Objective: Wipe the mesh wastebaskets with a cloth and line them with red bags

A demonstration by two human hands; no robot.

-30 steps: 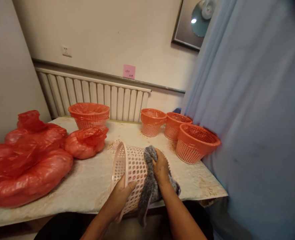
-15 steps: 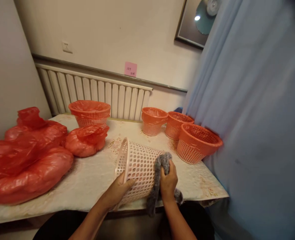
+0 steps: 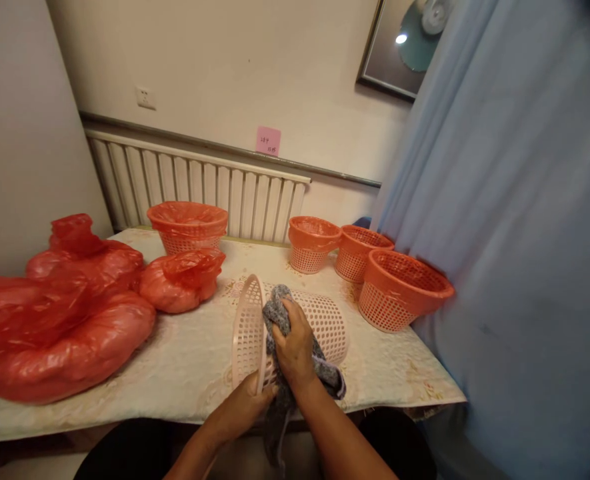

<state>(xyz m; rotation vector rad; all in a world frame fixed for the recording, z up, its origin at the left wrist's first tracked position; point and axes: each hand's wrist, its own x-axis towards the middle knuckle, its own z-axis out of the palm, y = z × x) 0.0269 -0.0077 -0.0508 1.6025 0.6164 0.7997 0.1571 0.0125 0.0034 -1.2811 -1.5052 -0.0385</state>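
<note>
A pale pink perforated plastic basket [image 3: 329, 323] lies on its side near the table's front edge, its mouth facing left. My left hand [image 3: 242, 407] grips the lower part of its rim, thumb outside. In my right hand [image 3: 295, 343] is a bunched grey cloth [image 3: 277, 317], pressed against the basket's side close to the rim. The cloth's loose ends hang below the hand and trail to the right. Part of the basket wall is hidden behind the cloth and my right hand.
Several filled red plastic bags [image 3: 79, 347] cover the table's left side. A red-lined basket [image 3: 187, 227] stands behind them. Three more red-lined baskets [image 3: 387, 307] stand at the back right, beside a blue curtain [image 3: 515, 267]. A radiator [image 3: 199, 183] runs along the wall.
My right hand has moved the cloth leftward along the basket, from near its base to near its rim. My left hand has shifted slightly lower on the rim.
</note>
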